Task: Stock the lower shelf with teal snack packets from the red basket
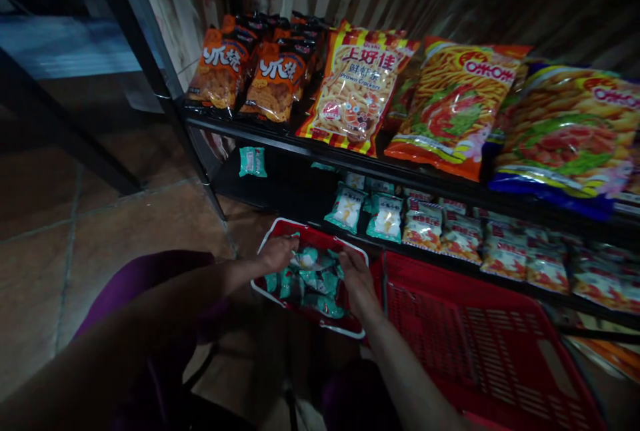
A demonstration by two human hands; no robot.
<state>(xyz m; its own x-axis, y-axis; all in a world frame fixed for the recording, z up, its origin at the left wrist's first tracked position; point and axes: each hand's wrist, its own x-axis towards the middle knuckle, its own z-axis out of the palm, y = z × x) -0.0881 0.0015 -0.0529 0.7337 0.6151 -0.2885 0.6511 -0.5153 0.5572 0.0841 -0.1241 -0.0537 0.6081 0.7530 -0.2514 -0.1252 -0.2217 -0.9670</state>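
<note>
A small red basket sits on the floor in front of the shelves, filled with several small teal snack packets. My left hand reaches into its left side with fingers curled around a teal packet. On the right side of the same pile, my right hand has its fingers bent down onto the packets. What exactly lies under those fingers is hidden.
A larger red basket stands to the right. The lower shelf holds teal and red small packets; one teal packet lies alone at its left. The upper shelf carries big orange and yellow snack bags. Tiled floor lies to the left.
</note>
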